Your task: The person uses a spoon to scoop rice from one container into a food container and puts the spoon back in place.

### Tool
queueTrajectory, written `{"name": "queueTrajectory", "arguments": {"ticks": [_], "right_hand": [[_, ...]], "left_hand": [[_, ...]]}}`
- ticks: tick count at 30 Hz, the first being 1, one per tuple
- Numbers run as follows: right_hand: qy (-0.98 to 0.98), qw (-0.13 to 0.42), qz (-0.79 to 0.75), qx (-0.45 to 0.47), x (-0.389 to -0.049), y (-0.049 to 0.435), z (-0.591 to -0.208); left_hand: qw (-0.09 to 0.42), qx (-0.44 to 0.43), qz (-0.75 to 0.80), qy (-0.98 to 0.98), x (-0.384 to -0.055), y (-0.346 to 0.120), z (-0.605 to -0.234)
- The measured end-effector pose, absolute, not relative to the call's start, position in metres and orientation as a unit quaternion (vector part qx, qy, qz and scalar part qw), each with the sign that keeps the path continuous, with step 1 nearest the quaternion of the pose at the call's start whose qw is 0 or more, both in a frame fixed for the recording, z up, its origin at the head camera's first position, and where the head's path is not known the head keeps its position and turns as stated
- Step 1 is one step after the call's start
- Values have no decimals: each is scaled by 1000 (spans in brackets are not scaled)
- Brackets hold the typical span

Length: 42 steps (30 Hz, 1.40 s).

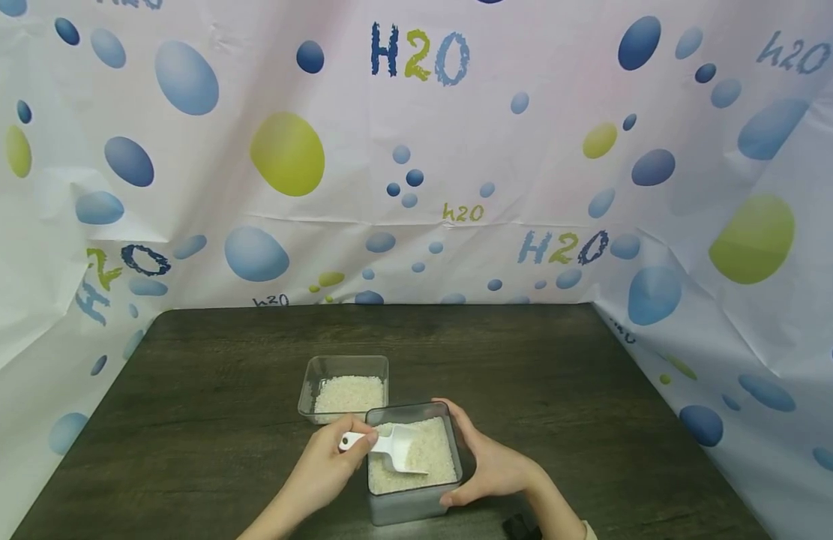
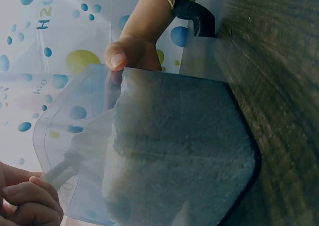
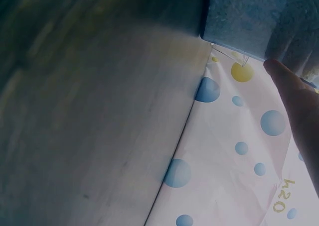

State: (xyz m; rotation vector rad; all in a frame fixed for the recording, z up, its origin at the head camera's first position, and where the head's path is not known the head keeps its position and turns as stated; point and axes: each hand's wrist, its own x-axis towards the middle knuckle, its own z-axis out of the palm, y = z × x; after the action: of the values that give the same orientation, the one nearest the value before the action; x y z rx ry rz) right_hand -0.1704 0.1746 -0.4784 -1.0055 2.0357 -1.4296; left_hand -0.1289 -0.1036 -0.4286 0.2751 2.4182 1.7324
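My left hand (image 1: 331,459) pinches the handle of a white scoop (image 1: 401,442), whose bowl dips into the rice (image 1: 432,450). That rice sits in a grey see-through container (image 1: 416,510) near the table's front. Around the container's right side my right hand (image 1: 493,461) grips with thumb and fingers spread apart. In the left wrist view the scoop (image 2: 89,136) shows through the container's clear wall, rice filling the lower part (image 2: 184,146). The right wrist view catches one finger of the right hand (image 3: 294,96) against the container (image 3: 249,22).
Behind and left of the grey container stands a shallow clear box (image 1: 308,386) with a heap of rice (image 1: 350,394). The dark wooden table (image 1: 207,420) meets a white curtain (image 1: 450,150) with blue and green spots. A black object (image 1: 520,527) is by the right wrist.
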Motion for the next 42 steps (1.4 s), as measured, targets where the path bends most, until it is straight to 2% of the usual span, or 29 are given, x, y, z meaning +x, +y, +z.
{"name": "queueTrajectory", "arguments": {"ticks": [5,12,17,21,30,42], "right_hand": [[740,226,-519,-363,-170,175,-478],[738,220,-519,-371,-170,175,-480],[736,219,-520,-373,-169,174,-480],[740,221,-517,-368,-169,174,-479],[742,224,-519,-361,-170,176,-480],[741,229,-522,-354,-170,176,-478]], "left_hand": [[67,72,598,795,-126,-102,-432],[95,39,668,737,-120,-100,-435],[93,32,688,719,-115,-101,-440],[71,49,698,711,-111,-102,-449],[-22,81,753,652,-103,-100,-465],[-47,121,807,576,-101,-101,-481]]}}
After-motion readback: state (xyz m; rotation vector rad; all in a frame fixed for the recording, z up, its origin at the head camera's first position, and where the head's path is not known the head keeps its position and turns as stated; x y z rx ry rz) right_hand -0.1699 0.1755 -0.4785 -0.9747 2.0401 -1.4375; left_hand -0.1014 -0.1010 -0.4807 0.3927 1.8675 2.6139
